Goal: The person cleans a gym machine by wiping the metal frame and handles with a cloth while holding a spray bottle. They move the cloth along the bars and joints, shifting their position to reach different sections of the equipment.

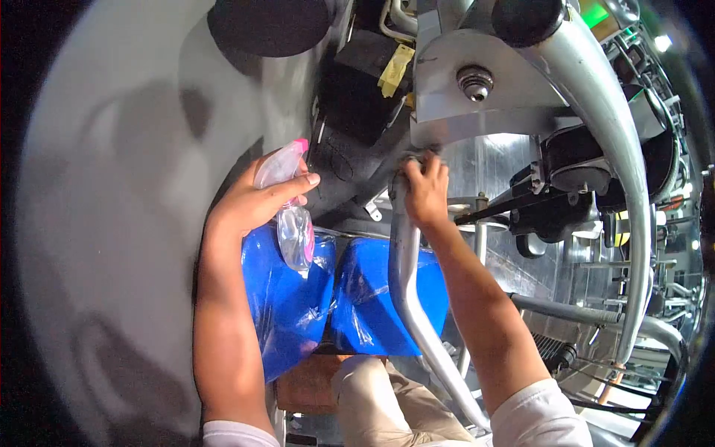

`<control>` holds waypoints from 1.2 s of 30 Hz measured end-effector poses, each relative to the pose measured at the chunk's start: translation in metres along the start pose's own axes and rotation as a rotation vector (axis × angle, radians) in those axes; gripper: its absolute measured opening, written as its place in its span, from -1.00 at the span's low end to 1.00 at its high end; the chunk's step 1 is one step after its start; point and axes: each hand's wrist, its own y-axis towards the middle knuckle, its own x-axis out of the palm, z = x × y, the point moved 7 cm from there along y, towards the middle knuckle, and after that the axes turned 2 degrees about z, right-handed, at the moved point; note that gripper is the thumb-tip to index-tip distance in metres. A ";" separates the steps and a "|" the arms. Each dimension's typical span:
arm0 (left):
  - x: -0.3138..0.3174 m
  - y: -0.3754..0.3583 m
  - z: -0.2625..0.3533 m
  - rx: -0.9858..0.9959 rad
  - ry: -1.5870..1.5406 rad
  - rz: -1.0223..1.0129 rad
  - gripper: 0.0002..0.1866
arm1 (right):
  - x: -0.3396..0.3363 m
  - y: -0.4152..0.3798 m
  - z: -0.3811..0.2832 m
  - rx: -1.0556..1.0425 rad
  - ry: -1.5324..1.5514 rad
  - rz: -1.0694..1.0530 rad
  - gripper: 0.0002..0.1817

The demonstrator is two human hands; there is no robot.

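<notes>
- We see the left hand (257, 197) up high on the left side, with its arm coming almost straight up from below.
- Its wrist bends in to the right, and the thumb points to the right too.
- The fingers on this hand are closed around the top part of a clear bottle (296, 238).
- The bottle has a pink tip at the top and a pink patch on its side, and we see its low end in front of a blue pad (257, 298).
- We see the right hand (427, 192) at the upper part of a silver bar (405, 257), with its arm slanting up and to the left.
- The back of that hand is toward us, and its fingers are bent down by the bar.
- Its fingertips look dark and small to us, so we can't tell if they grip the bar or only touch it.
- A second blue pad (365, 298) sits beside the first, and both look wrapped in shiny film.
- Above the right hand we see a metal plate (447, 71) with a bolt (475, 83).
- A gray wall (112, 223) stands on our left.
</notes>
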 end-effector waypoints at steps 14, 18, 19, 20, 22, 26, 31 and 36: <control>-0.002 0.000 -0.001 0.006 0.010 0.015 -0.75 | -0.065 0.041 0.038 0.058 -0.125 0.487 -0.43; -0.001 0.001 -0.001 0.019 0.013 -0.011 -0.75 | 0.001 -0.002 0.036 0.153 -0.073 -0.088 -0.63; 0.001 -0.001 0.001 0.011 0.021 -0.012 -0.75 | -0.011 -0.007 0.031 0.103 0.009 0.113 -0.57; 0.000 -0.002 0.002 0.003 0.026 -0.009 -0.75 | -0.012 -0.015 0.041 0.248 0.068 0.148 -0.48; -0.006 -0.001 -0.002 -0.014 0.043 0.020 -0.75 | -0.061 -0.007 0.025 0.129 0.227 0.351 -0.39; -0.001 -0.001 -0.003 0.000 -0.005 0.020 -0.75 | -0.192 0.015 -0.015 0.053 0.318 1.020 -0.40; -0.002 0.000 0.002 -0.001 -0.005 0.020 -0.75 | -0.113 0.056 0.021 0.148 -0.102 0.719 -0.27; -0.001 0.001 -0.001 0.035 0.026 -0.009 -0.74 | -0.087 0.045 0.032 0.091 0.131 0.619 -0.29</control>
